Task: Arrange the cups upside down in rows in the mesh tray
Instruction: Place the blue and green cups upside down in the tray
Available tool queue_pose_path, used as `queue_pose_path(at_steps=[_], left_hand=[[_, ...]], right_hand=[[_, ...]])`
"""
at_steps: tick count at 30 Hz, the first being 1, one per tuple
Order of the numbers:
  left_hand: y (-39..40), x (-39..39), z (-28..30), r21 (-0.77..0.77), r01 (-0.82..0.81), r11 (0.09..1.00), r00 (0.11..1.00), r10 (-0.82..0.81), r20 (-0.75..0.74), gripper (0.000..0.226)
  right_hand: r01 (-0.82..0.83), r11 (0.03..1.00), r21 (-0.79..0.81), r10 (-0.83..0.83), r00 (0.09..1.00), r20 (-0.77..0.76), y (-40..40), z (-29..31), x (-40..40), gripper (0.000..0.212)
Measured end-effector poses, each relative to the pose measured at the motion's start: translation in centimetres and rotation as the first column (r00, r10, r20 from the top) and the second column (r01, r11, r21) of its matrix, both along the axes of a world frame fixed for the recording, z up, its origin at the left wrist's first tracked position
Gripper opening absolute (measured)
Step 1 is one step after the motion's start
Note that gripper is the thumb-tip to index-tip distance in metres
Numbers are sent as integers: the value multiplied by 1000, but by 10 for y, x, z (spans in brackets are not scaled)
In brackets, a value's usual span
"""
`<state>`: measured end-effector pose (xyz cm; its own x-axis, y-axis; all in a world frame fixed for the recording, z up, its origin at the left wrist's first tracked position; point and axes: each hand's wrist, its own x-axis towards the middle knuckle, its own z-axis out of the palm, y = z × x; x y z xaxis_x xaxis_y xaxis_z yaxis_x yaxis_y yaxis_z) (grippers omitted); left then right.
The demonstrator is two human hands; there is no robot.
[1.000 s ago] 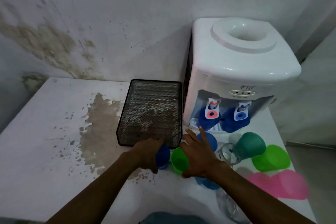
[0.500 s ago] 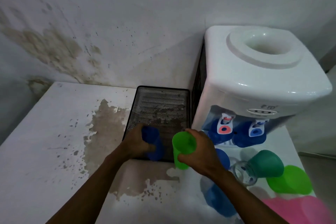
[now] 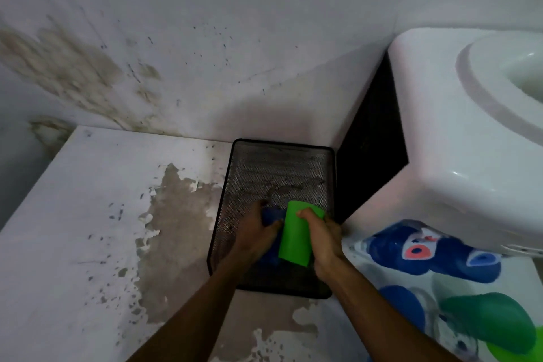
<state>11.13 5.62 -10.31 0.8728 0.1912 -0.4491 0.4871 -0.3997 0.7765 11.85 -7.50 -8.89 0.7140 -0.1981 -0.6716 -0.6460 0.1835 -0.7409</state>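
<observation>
Stained white walls meet in a corner behind a white table (image 3: 73,214) whose paint has peeled off in a brown patch. Against the back wall lies a black mesh tray (image 3: 329,182), just beside a white water dispenser (image 3: 458,138) on its right.

Both hands are over the near half of the tray. The left hand (image 3: 252,238) is wrapped around a blue cup (image 3: 271,214), mostly hidden by the fingers, so which way up it is cannot be told. The right hand (image 3: 323,241) is closed around a green cup (image 3: 295,236), its wider end toward the camera. The two cups are side by side and look to be touching.

At the lower right, in front of the dispenser, lie a dark green cup (image 3: 487,323) and another blue cup (image 3: 405,308), blurred.
</observation>
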Motion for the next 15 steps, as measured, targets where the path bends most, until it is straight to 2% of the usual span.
queue_pose_path(at_steps=[1, 3, 5, 7, 10, 11, 13, 15], left_hand=[[-1, 3, -3, 14, 12, 1000, 1000, -12, 2, 49], [1, 12, -7, 24, -2, 1000, 1000, 2, -14, 47], [7, 23, -15, -53, -22, 998, 1000, 21, -20, 45], [14, 38, -17, -161, -101, 982, 995, 95, -44, 49], [26, 67, -13, -185, -299, 936, 952, 279, -127, 61], [30, 77, -11, -210, -390, 896, 918, 360, -167, 62], [39, 98, -6, -350, -596, 723, 801, 508, -317, 54], [48, 119, -6, -542, -670, 507, 742, 475, -473, 48]], right_hand=[[20, 1000, 21, -19, 1000, -22, 2, -2, 3, 8], [36, 998, 47, -33, 998, -61, 6, -8, 10, 25], [41, 996, 85, -35, 997, -70, 8, -13, 17, 40], [54, 989, 139, -43, 996, -77, 10, -18, 27, 42], [60, 971, 232, -43, 996, -80, 17, -23, 44, 38], [71, 965, 254, -51, 995, -84, 21, -24, 51, 40], [91, 945, 315, -65, 993, -94, 28, -23, 64, 42], [111, 922, 371, -70, 990, -121, 34, -18, 78, 39]])
